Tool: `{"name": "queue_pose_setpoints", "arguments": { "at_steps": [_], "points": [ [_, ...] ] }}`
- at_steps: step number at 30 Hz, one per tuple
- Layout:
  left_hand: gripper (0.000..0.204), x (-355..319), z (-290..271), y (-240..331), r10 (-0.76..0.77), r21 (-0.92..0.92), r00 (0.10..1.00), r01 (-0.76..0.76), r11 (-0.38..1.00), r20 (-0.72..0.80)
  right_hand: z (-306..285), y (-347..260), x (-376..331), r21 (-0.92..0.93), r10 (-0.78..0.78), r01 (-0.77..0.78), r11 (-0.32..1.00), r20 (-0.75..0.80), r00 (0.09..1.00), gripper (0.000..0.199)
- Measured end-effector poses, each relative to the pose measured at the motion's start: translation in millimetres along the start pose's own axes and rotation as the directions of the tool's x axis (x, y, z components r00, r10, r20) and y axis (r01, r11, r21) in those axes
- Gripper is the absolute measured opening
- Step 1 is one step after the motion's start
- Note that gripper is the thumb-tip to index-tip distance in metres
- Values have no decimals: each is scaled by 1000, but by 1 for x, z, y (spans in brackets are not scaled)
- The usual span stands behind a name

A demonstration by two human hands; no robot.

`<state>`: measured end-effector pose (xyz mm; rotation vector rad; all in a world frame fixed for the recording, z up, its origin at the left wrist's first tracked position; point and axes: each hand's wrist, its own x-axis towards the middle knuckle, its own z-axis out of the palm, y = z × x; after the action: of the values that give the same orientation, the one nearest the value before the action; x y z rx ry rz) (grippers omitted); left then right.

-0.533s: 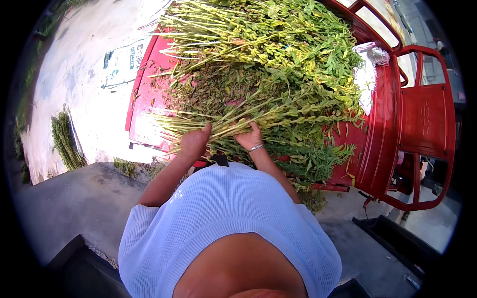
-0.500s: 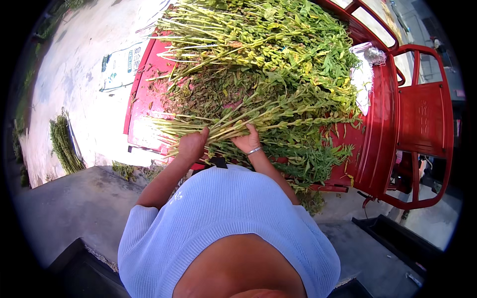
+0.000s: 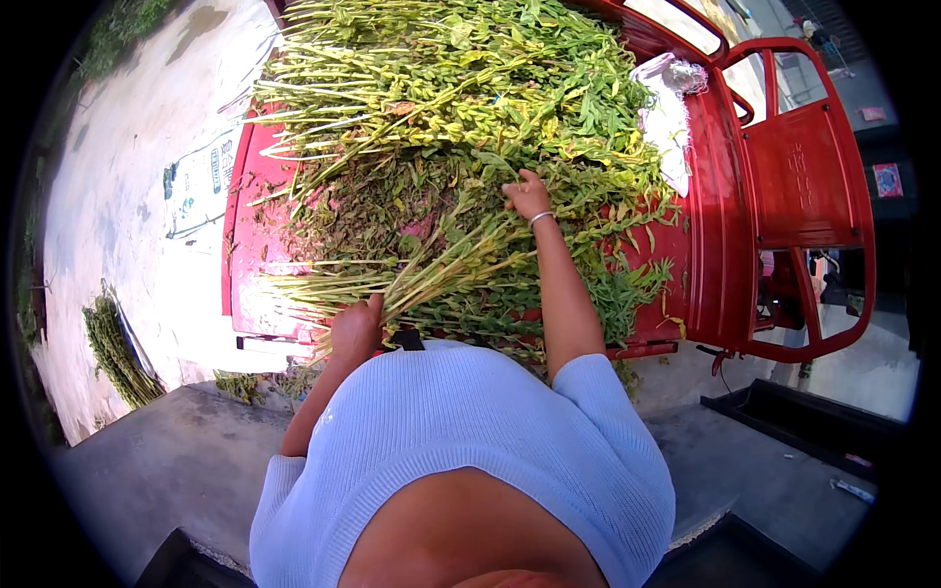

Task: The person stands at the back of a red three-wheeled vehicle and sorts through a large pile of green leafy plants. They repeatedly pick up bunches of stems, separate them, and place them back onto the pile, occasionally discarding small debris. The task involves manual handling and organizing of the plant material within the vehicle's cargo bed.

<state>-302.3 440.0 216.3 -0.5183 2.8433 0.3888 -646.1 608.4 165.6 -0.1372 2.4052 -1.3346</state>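
Cut sesame stalks with green pods and leaves lie across a red cart bed [image 3: 257,181]. My left hand [image 3: 357,328] is closed round the bare lower ends of a bunch of stalks [image 3: 431,269] near the bed's close edge. The bunch slants up and to the right, its leafy tops resting on other greenery. My right hand [image 3: 529,194], with a bracelet at the wrist, reaches over the middle of the bed. Its fingers are partly bent and apart, just above the leafy stalks, and I see nothing held in them.
A thick heap of stalks [image 3: 441,78] covers the far side. Dry loose leaves [image 3: 358,206] litter the bed's middle. A white sack [image 3: 667,118] lies by the red metal frame [image 3: 804,186] at the right. Another stalk bundle [image 3: 123,353] stands on the ground at left.
My right hand has left the bunch and moved away from me, up and to the right. My left hand still grips the stalks. The whole view has shifted somewhat.
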Motion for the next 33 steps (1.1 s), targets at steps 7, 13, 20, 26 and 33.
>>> {"name": "queue_pose_setpoints", "arguments": {
  "at_steps": [7, 13, 20, 26, 33],
  "points": [
    [50, -2, 18, -8, -33, -27, 999, 32, 999, -15, -57, 35, 4, 826, 325, -53, 561, -161, 932, 29],
    [27, 7, -1, -7, 1, 13, 998, 0, 1000, -57, -247, 188, -125, 697, 582, -15, 717, -586, 563, 26],
    [20, 4, -120, 9, 264, 274, 927, -190, 943, -267, -168, 246, -282, 557, 614, -449, 699, -146, 776, 78],
    [13, -18, -214, 21, 518, 573, 731, -212, 792, -444, -52, 118, -167, 969, 146, -196, -149, 217, 965, 107],
    [12, -32, -174, -47, 427, 442, 787, -221, 870, -446, -84, 32, -117, 952, 37, 286, 106, -291, 956, 96]
  ]
}}
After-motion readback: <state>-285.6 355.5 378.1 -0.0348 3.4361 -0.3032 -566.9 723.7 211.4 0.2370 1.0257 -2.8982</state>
